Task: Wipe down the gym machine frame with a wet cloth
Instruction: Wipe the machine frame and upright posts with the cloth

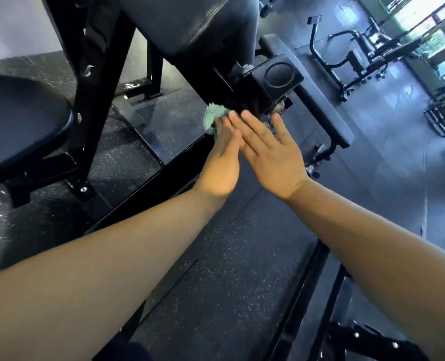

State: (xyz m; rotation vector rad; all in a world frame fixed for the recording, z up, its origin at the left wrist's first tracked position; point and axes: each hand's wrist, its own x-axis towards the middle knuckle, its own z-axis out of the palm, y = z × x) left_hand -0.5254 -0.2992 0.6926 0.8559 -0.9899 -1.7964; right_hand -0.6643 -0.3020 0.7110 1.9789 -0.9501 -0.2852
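Both hands were up at the machine there: the left hand (222,157) lay flat, fingers straight, pressing the green cloth (213,118) against the black frame block (247,100) just under the big pad (203,24). No pinch on it at all; the cloth sat bunched between fingers and steel, bulging out to the left of the fingertips. The right hand (271,155) was spread just as flat, hard against the left one, its tips at the block's near face and holding nothing. To my eye the wipe was on that glossy face, and doing it well called for opening the cloth out so more of it met the metal, then long even strokes toward the square end cap (278,74). I'd have folded an edge round the corner for the underside and the bolt beside the cap. Bare fingers on that shine would likely smudge, so the right hand looked better off bracing on the pad.
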